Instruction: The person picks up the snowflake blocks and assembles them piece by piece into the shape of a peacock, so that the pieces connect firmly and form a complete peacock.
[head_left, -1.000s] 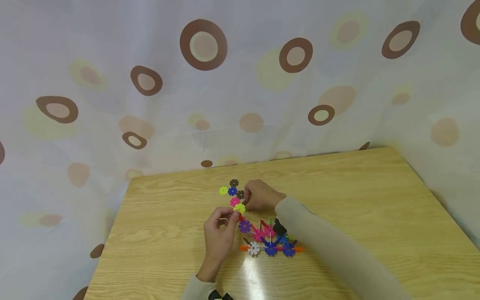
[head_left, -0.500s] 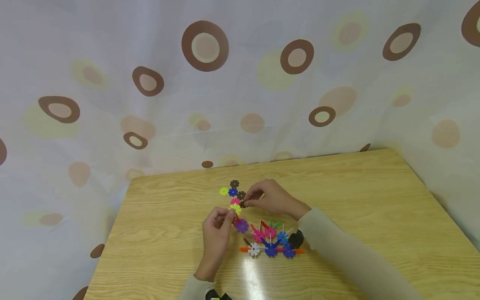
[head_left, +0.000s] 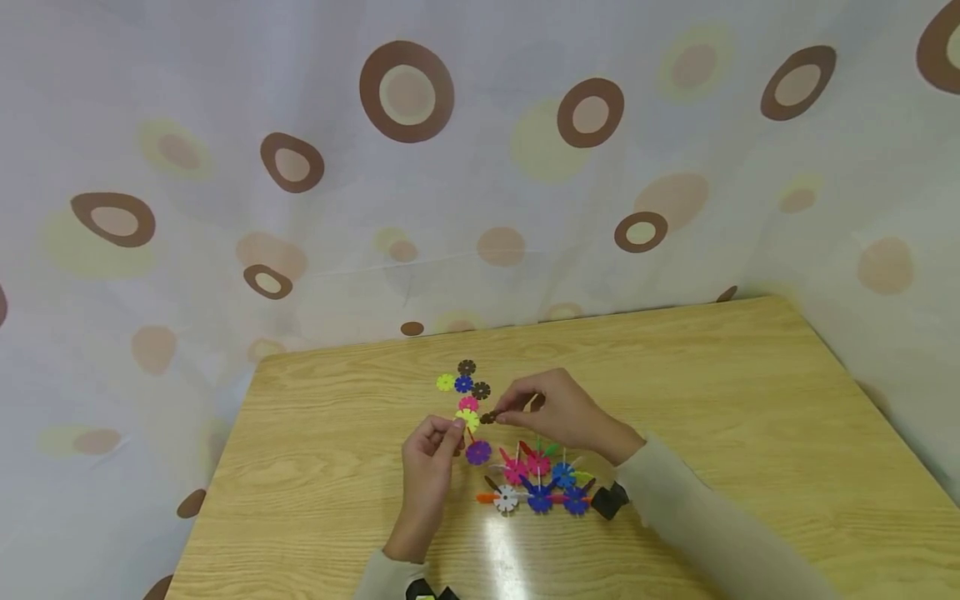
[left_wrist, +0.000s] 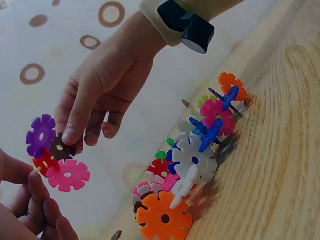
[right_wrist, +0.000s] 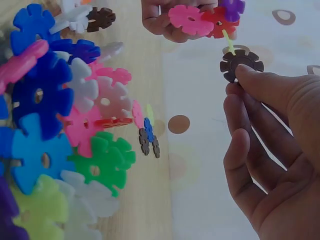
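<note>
My left hand (head_left: 429,467) pinches a small cluster of notched snowflake discs between thumb and fingers. In it are a yellow disc (head_left: 467,419), a purple disc (head_left: 478,452), a red disc (left_wrist: 46,163) and a pink disc (left_wrist: 68,175). A dark brown disc (right_wrist: 242,65) is pinched between the thumb and fingertips of my right hand (head_left: 558,408), at the cluster's right side. In the right wrist view the yellow disc's edge meets the brown one; whether they are slotted together I cannot tell.
A larger construction of joined discs (head_left: 540,498) stands on the wooden table (head_left: 315,467), below my right forearm. Several loose discs lie beyond my hands, among them a blue disc (head_left: 463,384) and a brown disc (head_left: 467,367). A patterned curtain (head_left: 450,183) hangs behind.
My right hand has moved right and nearer, and the brown disc now shows between its fingertips. My left hand has shifted slightly left with the cluster.
</note>
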